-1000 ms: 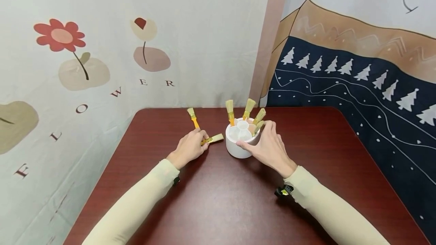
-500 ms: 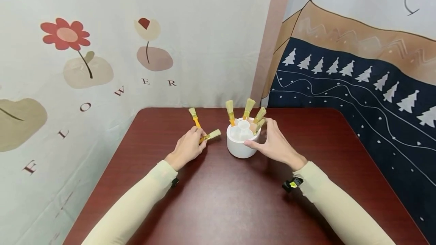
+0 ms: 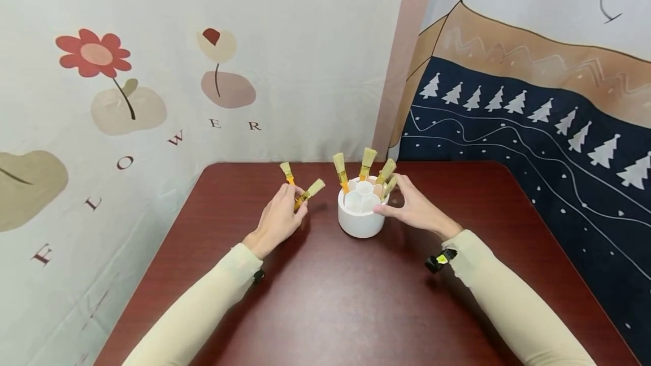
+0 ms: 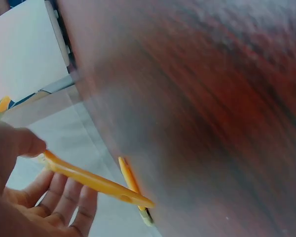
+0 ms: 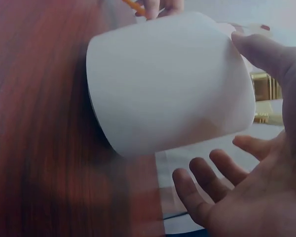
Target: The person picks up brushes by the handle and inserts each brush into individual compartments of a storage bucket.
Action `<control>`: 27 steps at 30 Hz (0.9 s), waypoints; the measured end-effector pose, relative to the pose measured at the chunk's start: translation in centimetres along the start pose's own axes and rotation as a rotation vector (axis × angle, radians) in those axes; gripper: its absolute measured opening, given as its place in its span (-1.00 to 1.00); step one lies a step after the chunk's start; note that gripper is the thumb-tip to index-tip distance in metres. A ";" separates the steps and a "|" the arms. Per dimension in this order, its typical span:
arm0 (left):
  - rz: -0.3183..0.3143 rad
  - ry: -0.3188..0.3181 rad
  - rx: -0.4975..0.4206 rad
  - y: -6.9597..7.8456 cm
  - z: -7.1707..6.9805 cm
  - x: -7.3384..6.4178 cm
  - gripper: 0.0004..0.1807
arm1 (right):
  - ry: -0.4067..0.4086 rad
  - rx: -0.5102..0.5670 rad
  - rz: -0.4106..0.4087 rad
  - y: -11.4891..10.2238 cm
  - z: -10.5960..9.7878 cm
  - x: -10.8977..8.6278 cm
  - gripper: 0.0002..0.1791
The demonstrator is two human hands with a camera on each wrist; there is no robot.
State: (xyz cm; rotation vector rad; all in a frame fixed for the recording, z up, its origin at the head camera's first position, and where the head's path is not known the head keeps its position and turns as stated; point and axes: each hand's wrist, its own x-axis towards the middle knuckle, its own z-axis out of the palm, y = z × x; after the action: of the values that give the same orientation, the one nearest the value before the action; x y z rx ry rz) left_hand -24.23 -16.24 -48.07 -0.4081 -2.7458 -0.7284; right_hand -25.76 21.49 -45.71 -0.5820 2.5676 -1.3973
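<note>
My left hand (image 3: 277, 214) pinches a flat paintbrush (image 3: 312, 190), bristles up and to the right. In the left wrist view its yellow handle (image 4: 91, 181) slants down from between thumb and fingers. A second paintbrush (image 3: 286, 171) lies on the table just behind this hand, partly covered by it. To the right stands a round white divided holder (image 3: 359, 223) with several brushes (image 3: 368, 161) upright in it. My right hand (image 3: 419, 210) is spread at the holder's right side. Its thumb rests at the rim, and its other fingers (image 5: 187, 185) are splayed beside the wall.
The dark red wooden table (image 3: 325, 298) reaches back to a wall hanging (image 3: 305, 61) printed with flowers and letters. A navy hanging with white trees (image 3: 508, 123) borders the right side. The holder stands near the back edge.
My left hand has tilted its brush, so the bristles now point higher and sit a little further left. My right thumb has slid rightward along the holder's rim.
</note>
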 end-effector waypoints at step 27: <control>0.090 0.153 -0.247 4.6 -0.1 -0.1 -0.69 | -0.002 0.020 0.025 0.9 0.5 0.3 0.24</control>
State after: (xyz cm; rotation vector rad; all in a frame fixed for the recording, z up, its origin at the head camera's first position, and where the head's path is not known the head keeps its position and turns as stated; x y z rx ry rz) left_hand -22.61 -12.47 -46.04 -0.5014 -2.4866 -1.0341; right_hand -26.11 21.41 -46.75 -0.5458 2.5475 -1.4111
